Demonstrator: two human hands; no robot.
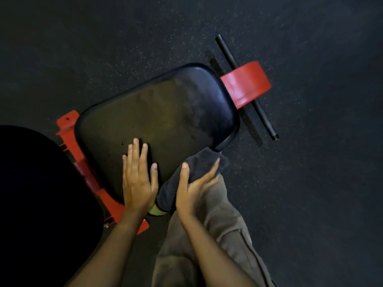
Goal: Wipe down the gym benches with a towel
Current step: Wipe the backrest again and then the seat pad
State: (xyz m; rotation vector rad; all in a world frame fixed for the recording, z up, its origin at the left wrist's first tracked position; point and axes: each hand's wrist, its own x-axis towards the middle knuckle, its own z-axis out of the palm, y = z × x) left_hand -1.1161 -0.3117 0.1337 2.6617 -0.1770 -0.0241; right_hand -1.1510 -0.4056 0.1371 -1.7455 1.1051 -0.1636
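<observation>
Left hand [137,179] lies flat, fingers straight and slightly spread, palm down on the black bench pad [165,112]. Just to its right, the right hand [193,189] grips a dark towel [199,161], thumb and fingers wrapped round it, against the pad's edge

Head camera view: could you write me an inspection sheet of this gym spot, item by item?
Surface: black bench pad, dull near the person, shinier at its far end.
Job's things: dark towel against the pad's near edge.
Clutter: nothing seen.
Hands: left hand flat on the pad; right hand grips the towel.
Cables: nothing seen.
Surroundings: red frame, black crossbar, speckled dark floor.
</observation>
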